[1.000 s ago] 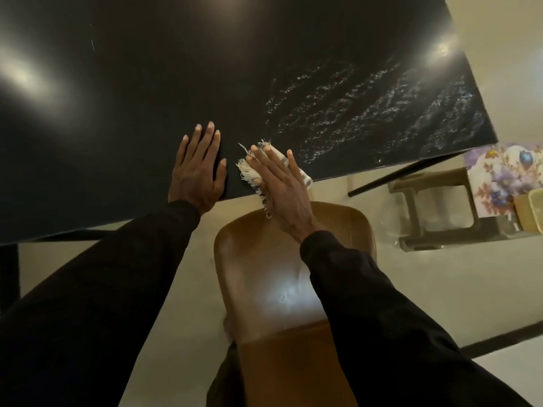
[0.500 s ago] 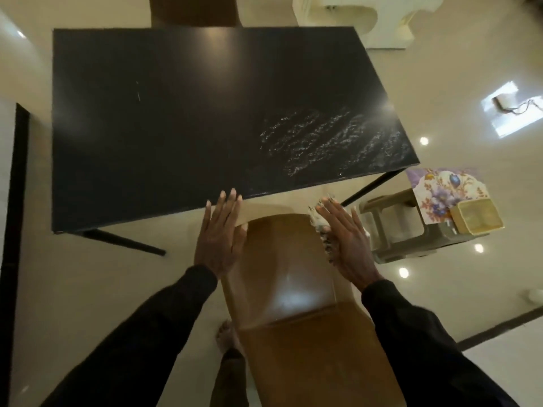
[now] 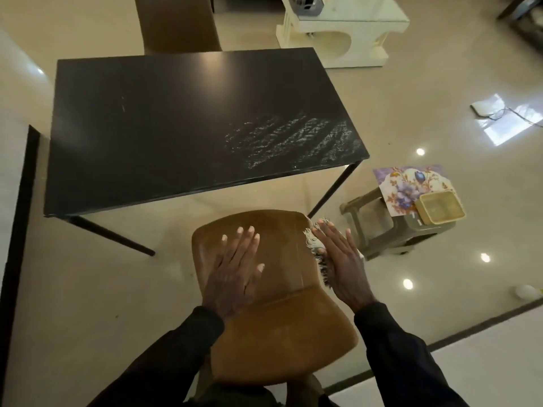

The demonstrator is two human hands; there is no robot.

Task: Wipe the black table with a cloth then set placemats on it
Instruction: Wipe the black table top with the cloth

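While both hands sit over the brown chair [image 3: 273,333], well short of the black table [image 3: 176,127], I log the following

Left hand [image 3: 235,271]: palm down on the chair's upholstery, fingers straight and slightly spread, holding nothing.

Right hand [image 3: 340,265]: at the chair's right edge, fingers straight and close together, laid over the fringed cloth [image 3: 315,247]. Only the fringe and a pale corner show from under the palm. The thumb is hidden from me.

The hands are apart, with bare chair surface between them.

Table: pale smeared streaks [image 3: 293,139] across its near right corner.

Floral placemat [image 3: 408,186]: not on the table. It lies on a plastic stool [image 3: 370,227] just right of the table's near right leg, and a yellow basket [image 3: 440,208] rests on its near corner.

Second brown chair [image 3: 176,24] at the table's far side; cream side table [image 3: 343,33] beyond
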